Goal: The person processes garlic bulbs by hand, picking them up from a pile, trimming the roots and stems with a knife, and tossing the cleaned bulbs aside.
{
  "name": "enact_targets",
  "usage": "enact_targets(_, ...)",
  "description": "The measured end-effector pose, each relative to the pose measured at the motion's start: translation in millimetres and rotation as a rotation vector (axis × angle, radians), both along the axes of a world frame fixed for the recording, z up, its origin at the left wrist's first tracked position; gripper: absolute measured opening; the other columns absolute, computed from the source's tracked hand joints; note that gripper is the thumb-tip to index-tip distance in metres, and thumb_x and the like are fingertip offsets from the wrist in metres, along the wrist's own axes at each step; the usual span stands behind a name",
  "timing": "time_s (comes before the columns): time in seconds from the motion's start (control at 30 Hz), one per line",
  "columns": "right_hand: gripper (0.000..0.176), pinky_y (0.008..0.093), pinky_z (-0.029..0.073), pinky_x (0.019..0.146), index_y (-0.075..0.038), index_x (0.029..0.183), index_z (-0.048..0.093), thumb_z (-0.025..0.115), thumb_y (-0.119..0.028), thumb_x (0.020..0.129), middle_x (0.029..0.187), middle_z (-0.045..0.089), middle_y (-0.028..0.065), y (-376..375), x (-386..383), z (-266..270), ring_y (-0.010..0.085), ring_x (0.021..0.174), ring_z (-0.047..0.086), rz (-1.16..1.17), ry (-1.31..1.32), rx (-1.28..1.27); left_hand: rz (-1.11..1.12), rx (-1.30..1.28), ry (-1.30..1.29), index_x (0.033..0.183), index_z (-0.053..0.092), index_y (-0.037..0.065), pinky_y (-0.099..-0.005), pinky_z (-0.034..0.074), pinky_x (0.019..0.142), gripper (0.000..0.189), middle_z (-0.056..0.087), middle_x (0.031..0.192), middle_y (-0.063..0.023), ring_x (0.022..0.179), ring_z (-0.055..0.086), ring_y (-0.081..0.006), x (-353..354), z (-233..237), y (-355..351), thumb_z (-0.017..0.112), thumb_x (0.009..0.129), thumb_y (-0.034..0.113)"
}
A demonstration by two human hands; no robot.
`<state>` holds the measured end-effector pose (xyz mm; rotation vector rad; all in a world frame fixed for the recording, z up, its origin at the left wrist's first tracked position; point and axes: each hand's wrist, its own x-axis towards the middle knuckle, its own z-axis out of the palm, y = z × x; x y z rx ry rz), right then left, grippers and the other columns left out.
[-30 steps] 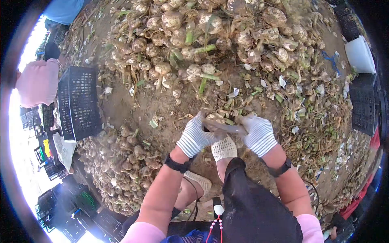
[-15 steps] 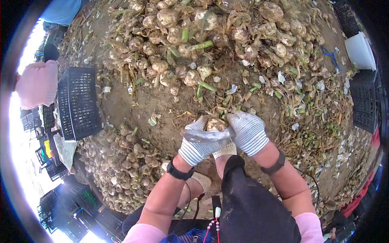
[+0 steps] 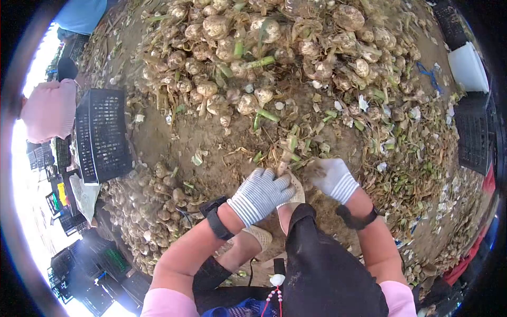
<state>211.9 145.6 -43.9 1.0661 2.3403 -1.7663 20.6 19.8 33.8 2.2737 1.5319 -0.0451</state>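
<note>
My left hand (image 3: 261,194), in a striped white glove, is closed with its fingers bent downward. A garlic stalk (image 3: 287,154), pale with a green end, sticks out past its fingertips; any bulb on it is hidden by the hand. To the right, apart from it, my gloved right hand (image 3: 336,179) is curled, with brown, blurred fingertips (image 3: 316,169). What it holds is hidden, and no knife blade shows. Beyond both hands lies a large heap of garlic (image 3: 216,53) with roots and stalks. A pile of garlic bulbs (image 3: 158,211) is left of my left hand.
A black crate (image 3: 103,134) stands on the left, near a person in a pink sleeve (image 3: 50,111). Cut stalks and leaf scraps (image 3: 398,182) cover the soil on the right. A white container (image 3: 469,67) and another black crate (image 3: 473,132) are at far right.
My hands have moved apart, the right one to the right and slightly down. The knife blade and the garlic bulb seen between them no longer show. A stalk now extends beyond my left fingers.
</note>
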Motion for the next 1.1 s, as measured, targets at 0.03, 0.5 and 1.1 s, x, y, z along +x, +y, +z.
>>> enact_targets(0.03,0.026,0.0402,0.052,0.065,-0.003,0.089,0.066,0.065,-0.025,0.076,0.076,0.064,0.0218,6.6,-16.8,20.0,0.0374,0.072,0.063,0.061,-0.046,0.063,-0.043,0.007,0.013,0.106,0.059,0.020,-0.0380,0.048,0.066,0.027,0.057,0.105,-0.0024,0.079,0.058,-0.0251,-0.3,1.1,0.5,0.053,0.080,0.018)
enact_targets(0.5,0.022,0.0285,0.049,0.062,0.004,0.094,0.067,0.066,-0.009,0.077,0.077,0.069,0.0120,0.1,67.1,-25.9,0.0121,0.068,0.060,-0.342,-0.105,-0.146,1.099,-0.843,0.601,0.131,0.049,0.012,-0.0375,0.052,0.088,0.054,0.044,0.135,-0.0200,0.117,0.053,-0.0321,-114.7,79.0,-88.4,0.066,0.081,0.018)
enact_targets(1.1,0.024,0.0277,0.050,0.069,0.002,0.095,0.067,0.069,-0.012,0.077,0.079,0.068,0.0109,6.1,42.3,3.3,0.0102,0.072,0.060,-0.430,-0.129,-0.245,1.898,-0.013,-1.363,0.135,0.034,-0.009,-0.0305,0.049,0.078,0.090,0.060,0.108,-0.0159,0.092,0.059,-0.0197,-88.3,-130.3,98.3,0.081,0.068,0.028)
